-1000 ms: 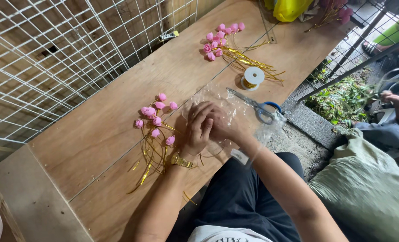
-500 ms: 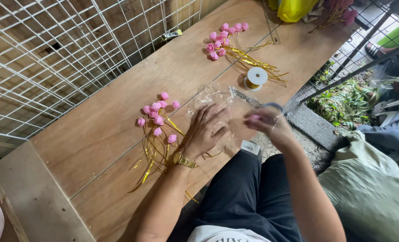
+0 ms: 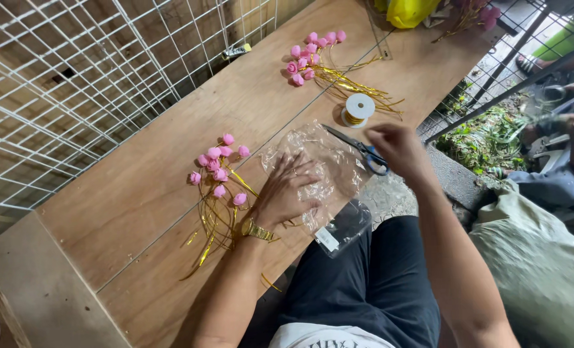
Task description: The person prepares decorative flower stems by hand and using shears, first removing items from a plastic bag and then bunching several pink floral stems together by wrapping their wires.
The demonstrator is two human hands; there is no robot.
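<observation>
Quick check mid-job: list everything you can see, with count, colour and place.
Table: one, brown wood, centre.
Near flowers: one bunch, pink with gold stems, by left hand.
Far flowers: one bunch, pink and gold, table top.
Spool: one, white with gold wire, above scissors.
Scissors: one, blue-handled, on plastic.
Plastic bag: one, clear, table edge.
Wire grid: white, left.
Left hand: flat on bag.
Right hand: raised over scissors; closure unclear.

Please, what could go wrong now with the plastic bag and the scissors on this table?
The clear plastic bag hangs partly over the table edge; only the left hand pins it, so it may slide off. The right hand hovers close to the scissors, whose blades lie on the bag and could snag it. The pink flowers beside the left hand could get brushed aside.
</observation>
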